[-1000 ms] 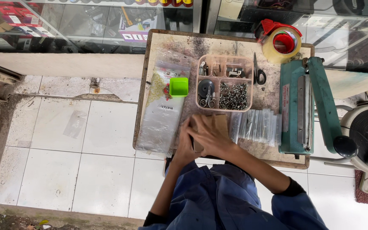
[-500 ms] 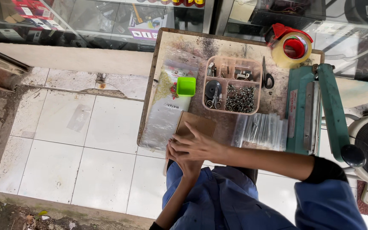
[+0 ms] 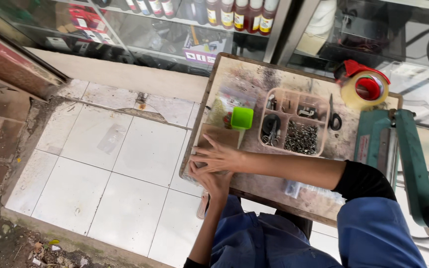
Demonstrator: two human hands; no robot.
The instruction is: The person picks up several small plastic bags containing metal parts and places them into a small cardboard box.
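Right hand: we lay our right hand (image 3: 219, 158) flat, fingers spread, on the brown cardboard piece (image 3: 218, 136) at the left end of the small wooden table (image 3: 254, 74).
Left hand: our left hand (image 3: 213, 179) comes up from below and lies just under the right one, fingers loosely bent at the table's near left corner; we cannot tell whether it pinches anything, since the right hand covers part of it.
Cardboard piece: it lies flat under our right fingertips, its far edge showing beyond them, with clear plastic bags (image 3: 227, 99) past it.
Nearby: a green cup (image 3: 242, 118) stands just beyond the cardboard, touching or almost touching it; the beige divided tray (image 3: 294, 126) of small metal parts is to its right, well clear of our hands.
Doing it well: we judge that even palm pressure keeps the cardboard from sliding off the table edge, and we keep our fingers short of the cup.
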